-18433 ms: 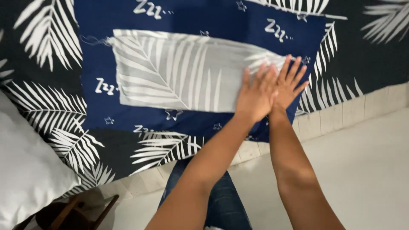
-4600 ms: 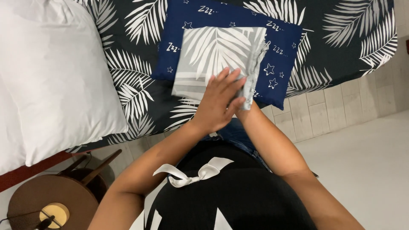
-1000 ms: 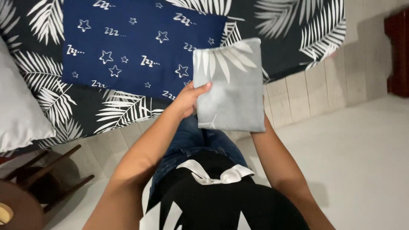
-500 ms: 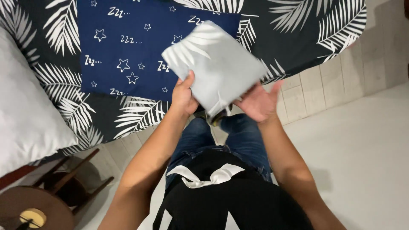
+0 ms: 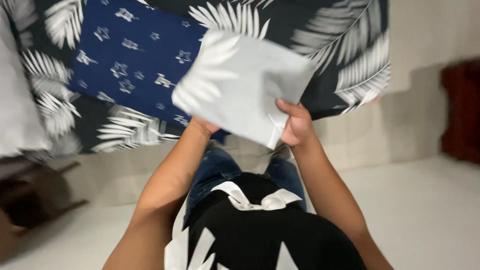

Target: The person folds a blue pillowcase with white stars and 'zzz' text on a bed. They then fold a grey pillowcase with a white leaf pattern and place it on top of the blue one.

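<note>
I hold a folded grey cloth with a white leaf print in front of me, above the edge of the bed. My right hand grips its lower right corner. My left hand is mostly hidden beneath the cloth's lower left side and supports it from below. The picture is blurred by motion.
A dark bedsheet with white palm leaves covers the bed. A navy blue cloth with white stars lies flat on it, left of the folded one. A white pillow is at the left edge, a dark wooden stool below it, dark red furniture at right.
The folded cloth has swung to the right, away from the navy cloth. My right hand went from open under it to a grip on its corner. The view has turned right.
</note>
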